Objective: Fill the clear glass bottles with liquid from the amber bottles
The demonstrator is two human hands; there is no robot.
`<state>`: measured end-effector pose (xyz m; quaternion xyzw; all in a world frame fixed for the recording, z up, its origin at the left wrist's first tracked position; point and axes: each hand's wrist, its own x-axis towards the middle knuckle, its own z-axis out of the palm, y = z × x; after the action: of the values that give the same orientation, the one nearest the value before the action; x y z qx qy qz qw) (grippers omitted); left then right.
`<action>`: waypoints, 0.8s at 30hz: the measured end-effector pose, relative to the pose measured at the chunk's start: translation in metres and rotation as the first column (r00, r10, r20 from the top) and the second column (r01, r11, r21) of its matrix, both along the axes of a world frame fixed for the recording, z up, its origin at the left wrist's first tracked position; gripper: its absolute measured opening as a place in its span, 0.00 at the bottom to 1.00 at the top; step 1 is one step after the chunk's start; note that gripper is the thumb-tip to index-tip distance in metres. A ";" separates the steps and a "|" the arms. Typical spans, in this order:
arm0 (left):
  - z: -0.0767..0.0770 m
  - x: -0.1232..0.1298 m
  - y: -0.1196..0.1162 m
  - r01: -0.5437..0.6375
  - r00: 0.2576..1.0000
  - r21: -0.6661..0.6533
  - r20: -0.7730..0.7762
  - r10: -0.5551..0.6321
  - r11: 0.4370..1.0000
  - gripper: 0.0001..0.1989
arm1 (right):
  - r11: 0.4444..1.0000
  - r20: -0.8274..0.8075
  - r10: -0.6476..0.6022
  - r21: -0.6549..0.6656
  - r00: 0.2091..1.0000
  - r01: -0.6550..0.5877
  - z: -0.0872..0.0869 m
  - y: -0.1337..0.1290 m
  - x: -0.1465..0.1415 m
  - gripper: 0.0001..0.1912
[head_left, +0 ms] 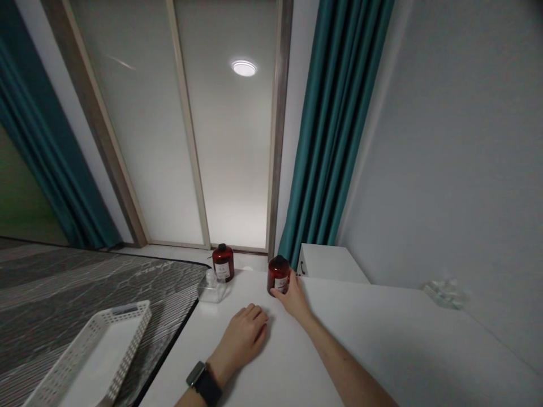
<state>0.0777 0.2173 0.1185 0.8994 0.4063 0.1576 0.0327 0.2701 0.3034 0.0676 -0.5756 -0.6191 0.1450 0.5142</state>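
Note:
My right hand grips a dark red bottle with a black cap and white label, its fingers around the lower right side. The bottle stands upright at the far part of the white table. My left hand, with a black watch on the wrist, rests on the table nearer to me, its fingers curled; what they hold, if anything, is hidden. A second red bottle stands upright farther left, beside a small clear container near the table's left edge.
A white perforated basket lies on the grey patterned surface at the left. Beyond the table's far edge is a white cabinet. Teal curtains hang beside frosted sliding doors. A crumpled translucent item lies at the right.

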 end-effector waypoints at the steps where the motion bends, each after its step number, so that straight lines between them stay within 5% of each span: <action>1: 0.000 0.000 -0.001 -0.002 1.000 -0.006 -0.005 0.002 1.000 0.09 | 1.000 0.014 0.001 0.000 1.000 -0.001 -0.002 0.003 -0.002 0.41; 17: 0.004 -0.003 -0.007 0.019 0.999 -0.011 -0.026 -0.019 1.000 0.06 | 0.997 0.153 0.012 0.071 0.988 -0.023 -0.013 0.022 -0.015 0.44; 24: 0.026 -0.027 -0.001 -0.123 0.985 0.143 0.135 0.104 0.982 0.08 | 0.971 0.152 0.014 0.233 0.988 -0.050 0.002 -0.019 -0.006 0.21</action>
<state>0.0505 0.2158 0.1447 0.8628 0.4412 0.2461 -0.0186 0.2641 0.2841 0.0694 -0.5096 -0.6779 0.0353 0.5286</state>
